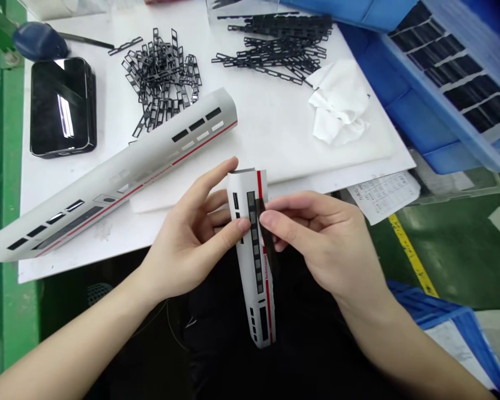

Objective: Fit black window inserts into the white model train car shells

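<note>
A white model train car shell (pixel 246 250) with a red stripe and a row of dark window openings stands almost upright over my lap. My left hand (pixel 204 228) grips its upper part, thumb on the near face and fingers behind. At the red-striped edge, my right hand (pixel 316 233) is closed in a pinch on a thin, dark, see-through strip (pixel 268 236), partly hidden by the fingers. A second, longer train car shell (pixel 125 166) lies slanted on the white table (pixel 183 191) to the left.
Black window-frame pieces lie in a heap (pixel 162 72) and a stack (pixel 275 47) at the back. A black box (pixel 62 108) stands left, near a blue-handled tool (pixel 39 41). Crumpled white tissue (pixel 339 103) lies right, beside a blue crate (pixel 454 83) holding dark parts.
</note>
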The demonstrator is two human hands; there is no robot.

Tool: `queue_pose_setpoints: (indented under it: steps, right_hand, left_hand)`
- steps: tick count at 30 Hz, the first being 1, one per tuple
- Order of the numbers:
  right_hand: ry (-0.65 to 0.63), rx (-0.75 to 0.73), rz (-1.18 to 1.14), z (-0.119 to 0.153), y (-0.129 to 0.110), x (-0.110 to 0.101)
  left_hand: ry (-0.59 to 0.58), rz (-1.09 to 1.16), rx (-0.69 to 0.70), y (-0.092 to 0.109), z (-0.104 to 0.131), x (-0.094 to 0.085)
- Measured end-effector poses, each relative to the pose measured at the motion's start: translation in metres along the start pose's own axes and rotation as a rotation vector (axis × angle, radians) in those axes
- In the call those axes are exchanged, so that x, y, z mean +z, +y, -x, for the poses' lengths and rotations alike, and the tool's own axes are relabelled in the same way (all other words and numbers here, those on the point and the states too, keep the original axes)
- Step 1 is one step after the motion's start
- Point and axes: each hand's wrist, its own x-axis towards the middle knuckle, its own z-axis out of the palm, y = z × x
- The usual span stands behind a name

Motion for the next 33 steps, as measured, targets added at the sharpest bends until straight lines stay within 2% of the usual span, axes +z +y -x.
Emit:
queue_pose_setpoints:
  steps: [9,13,20,33]
  right_hand:
    - [0.061,0.003,0.055,-0.002,-0.005,0.008]
    - [0.046,0.016,0.073,-0.003,-0.007,0.008]
    - [0.05,-0.051,0.208,-0.001,-0.011,0.007]
    - [-0.011,-0.048,0.156,0.002,-0.005,0.001]
  left_hand:
    - [0.004,0.005,0.028,0.0,0.002,0.0]
    - [0.009,0.008,0.03,0.001,0.003,0.001]
    - [0.028,0.0,0.016,0.0,0.003,0.002]
    - [0.036,0.01,-0.017,0.0,0.004,0.002]
